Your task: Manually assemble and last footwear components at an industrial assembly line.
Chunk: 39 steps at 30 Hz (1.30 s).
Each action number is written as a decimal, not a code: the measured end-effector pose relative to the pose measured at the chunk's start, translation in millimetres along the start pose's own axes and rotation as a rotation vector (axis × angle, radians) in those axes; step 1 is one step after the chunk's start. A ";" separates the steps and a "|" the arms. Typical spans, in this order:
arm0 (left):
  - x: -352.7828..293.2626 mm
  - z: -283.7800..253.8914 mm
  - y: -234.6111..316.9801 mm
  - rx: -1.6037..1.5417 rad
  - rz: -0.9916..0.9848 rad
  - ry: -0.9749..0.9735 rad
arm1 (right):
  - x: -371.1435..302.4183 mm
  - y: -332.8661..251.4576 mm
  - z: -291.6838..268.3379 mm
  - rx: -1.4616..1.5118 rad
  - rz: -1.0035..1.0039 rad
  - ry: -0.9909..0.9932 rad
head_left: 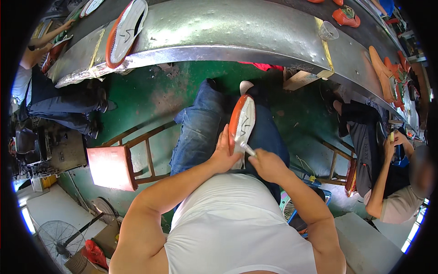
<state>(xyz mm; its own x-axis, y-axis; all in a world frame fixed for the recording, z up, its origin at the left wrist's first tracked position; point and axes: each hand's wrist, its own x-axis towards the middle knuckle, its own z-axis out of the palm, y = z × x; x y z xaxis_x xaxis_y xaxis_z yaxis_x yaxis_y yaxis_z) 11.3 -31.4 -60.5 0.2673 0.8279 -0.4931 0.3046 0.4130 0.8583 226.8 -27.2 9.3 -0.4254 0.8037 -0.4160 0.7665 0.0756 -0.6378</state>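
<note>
An orange shoe point(242, 121) lies along my thighs with its white underside up, a dark zigzag line drawn on it and its toe pointing away from me. My left hand point(224, 153) grips the near part of the shoe from its left side, thumb across it. From the right, my right hand point(268, 164) is closed round the pale handle of a small tool point(247, 147). The tool's light-coloured head meets the shoe's near part; whether it is a brush or a hammer I cannot make out.
Ahead runs a metal-topped bench point(205, 27) with another orange and white shoe point(127, 34) and a small cup point(328, 31). A stool point(112, 167) stands at left, a fan point(61, 244) behind it. One co-worker point(401, 182) sits at right, another point(34, 82) at far left.
</note>
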 end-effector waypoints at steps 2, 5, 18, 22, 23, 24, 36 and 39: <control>-1.8 -20.8 4.9 0.009 -0.089 -0.123 | 0.6 11.6 5.0 0.066 0.019 -0.053; -12.2 -49.0 31.1 -0.396 0.018 -0.186 | -10.0 32.2 1.7 0.365 0.099 -0.026; 119.0 -256.9 357.2 -0.165 0.402 0.069 | 11.2 75.2 13.3 0.801 0.245 -0.098; 253.0 -274.9 397.0 1.047 0.445 0.537 | 13.5 81.3 12.9 0.962 0.284 -0.119; 271.3 -266.7 391.1 1.414 0.467 0.698 | 11.8 82.3 16.0 0.967 0.284 -0.101; 292.4 -280.3 373.4 1.591 0.483 0.642 | 13.0 83.5 19.1 1.009 0.284 -0.099; 211.7 -537.3 242.2 1.048 -0.137 0.797 | 23.7 83.7 7.0 1.098 0.287 -0.147; 160.2 -496.3 248.9 0.273 -0.047 0.476 | 14.8 83.6 12.9 1.097 0.303 -0.102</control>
<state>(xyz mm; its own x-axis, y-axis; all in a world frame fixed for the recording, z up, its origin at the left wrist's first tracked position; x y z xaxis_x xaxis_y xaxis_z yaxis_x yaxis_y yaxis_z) -323.8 392.4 144.5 -0.1759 0.9171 -0.3578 0.5489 0.3930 0.7377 278.3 -16.7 -58.5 -0.3704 0.6454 -0.6680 0.0327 -0.7097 -0.7037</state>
